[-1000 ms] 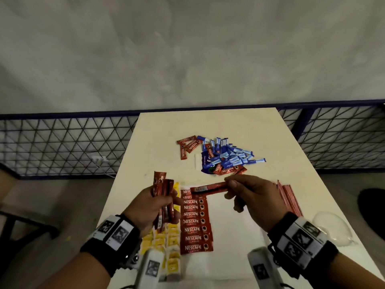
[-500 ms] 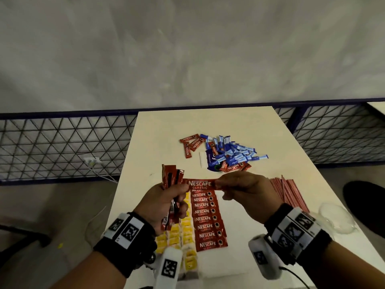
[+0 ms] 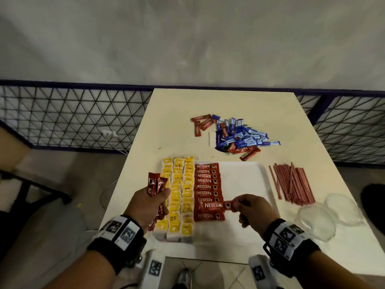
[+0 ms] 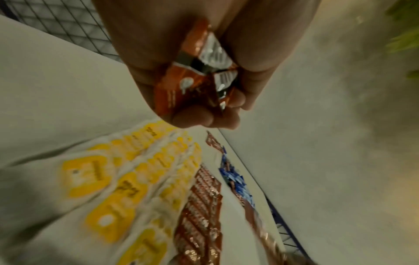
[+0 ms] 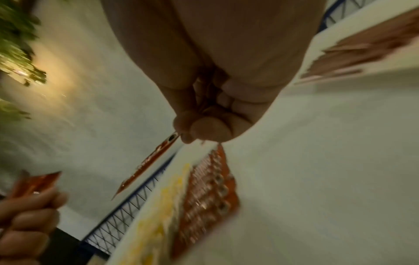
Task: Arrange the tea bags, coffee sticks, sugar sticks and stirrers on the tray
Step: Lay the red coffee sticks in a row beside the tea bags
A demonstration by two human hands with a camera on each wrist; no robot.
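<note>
A white tray (image 3: 245,176) lies on the table in the head view. Three columns of yellow tea bags (image 3: 179,195) fill its left part, and beside them runs a column of red coffee sticks (image 3: 207,180). My right hand (image 3: 248,207) pinches one red coffee stick (image 3: 214,206) by its right end, level over the near end of that column. My left hand (image 3: 149,202) grips a bunch of coffee sticks (image 3: 155,184) upright by the tray's left edge; the left wrist view shows the bunch of coffee sticks (image 4: 195,78) inside the fist.
A heap of blue sugar sticks (image 3: 243,135) mixed with red coffee sticks lies beyond the tray. Thin red stirrers (image 3: 291,182) lie right of the tray. Clear plastic lids (image 3: 325,215) sit at the near right. A wire-mesh fence (image 3: 73,117) stands behind the table.
My right hand has carried its coffee stick down from beside the left hand to the near end of the coffee column. The camera has tilted down, so the tray shows more fully.
</note>
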